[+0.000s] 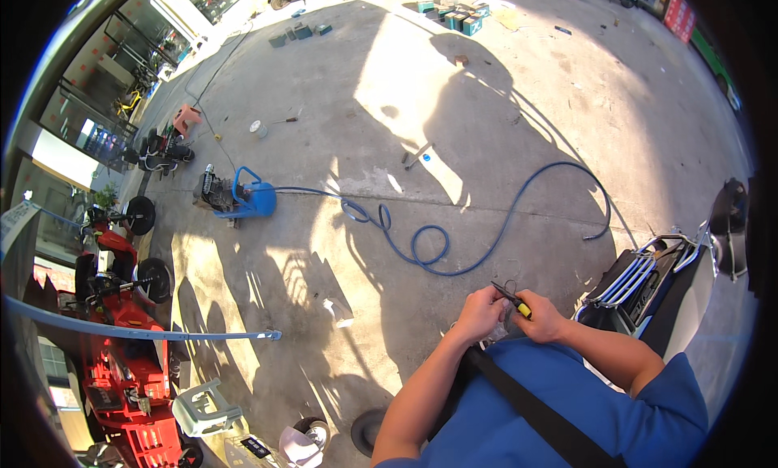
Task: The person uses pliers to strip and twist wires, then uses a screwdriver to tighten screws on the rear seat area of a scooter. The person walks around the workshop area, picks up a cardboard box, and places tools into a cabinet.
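Both hands are close together in front of my blue shirt. My right hand is closed around pliers with dark jaws and a yellow-and-black handle; the jaws point up and left, toward the other hand. The fingers of my left hand are pinched together close to the jaws. A thin dark wire-like loop shows beside the jaws. Below the fingers is a small pale, clear-looking thing, partly hidden between the hands. What exactly the left fingers grip is too small to tell.
A blue hose curls over the concrete from a blue air compressor. A scooter with a metal rack stands close on my right. At left are a red three-wheeler, a pale plastic stool and a blue-grey bar. Batteries sit far off.
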The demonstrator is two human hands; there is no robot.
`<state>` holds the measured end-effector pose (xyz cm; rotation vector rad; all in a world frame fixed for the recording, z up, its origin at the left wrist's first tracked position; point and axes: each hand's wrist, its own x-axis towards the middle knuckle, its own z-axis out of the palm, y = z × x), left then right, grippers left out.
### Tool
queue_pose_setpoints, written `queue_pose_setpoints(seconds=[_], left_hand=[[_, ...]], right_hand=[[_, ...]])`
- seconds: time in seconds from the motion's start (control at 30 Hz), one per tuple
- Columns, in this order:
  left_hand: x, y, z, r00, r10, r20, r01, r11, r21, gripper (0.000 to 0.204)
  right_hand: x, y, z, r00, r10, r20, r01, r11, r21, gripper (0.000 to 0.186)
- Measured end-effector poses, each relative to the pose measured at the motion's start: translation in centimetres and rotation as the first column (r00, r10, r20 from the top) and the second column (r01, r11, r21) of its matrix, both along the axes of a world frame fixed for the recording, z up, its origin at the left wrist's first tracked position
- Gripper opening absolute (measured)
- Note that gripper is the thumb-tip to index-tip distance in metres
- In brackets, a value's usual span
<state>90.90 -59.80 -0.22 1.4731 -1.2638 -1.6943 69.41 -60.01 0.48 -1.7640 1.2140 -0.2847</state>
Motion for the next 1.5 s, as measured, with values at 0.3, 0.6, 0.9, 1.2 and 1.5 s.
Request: queue_pose_setpoints(seconds=[0.3,0.6,0.9,1.2,1.5], left_hand=[[-7.8,1.9,-18.1,0.955,-0.085,-0.284,0.190,0.909,0.370,0.019],[-13.9,3.2,-21.9,0.943,0.076,-0.325,0.074,0.903,0.424,0.021],[-7.5,-2.6,-15.8,0.792,0.445,-0.418,-0.224,0.849,0.478,0.018],[-0.7,-2.6,-0.7,0.534,0.458,-0.711,-0.560,0.821,0.108,0.024],[-0.1,0.4,7.2,0.492,0.337,-0.803,-0.633,0.771,-0.064,0.029]], right_hand=[[-6.1,5.7,-12.8,0.953,-0.186,-0.239,0.242,0.942,0.234,0.028],[-9.8,5.9,-16.4,0.881,-0.328,-0.342,0.429,0.859,0.280,0.019],[-6.3,-2.7,-11.9,0.918,-0.316,-0.239,0.369,0.901,0.229,0.043],[1.5,-12.8,5.1,0.955,0.270,0.121,-0.190,0.873,-0.449,0.028],[4.3,-10.5,13.5,0.915,0.402,-0.031,-0.310,0.654,-0.690,0.028]])
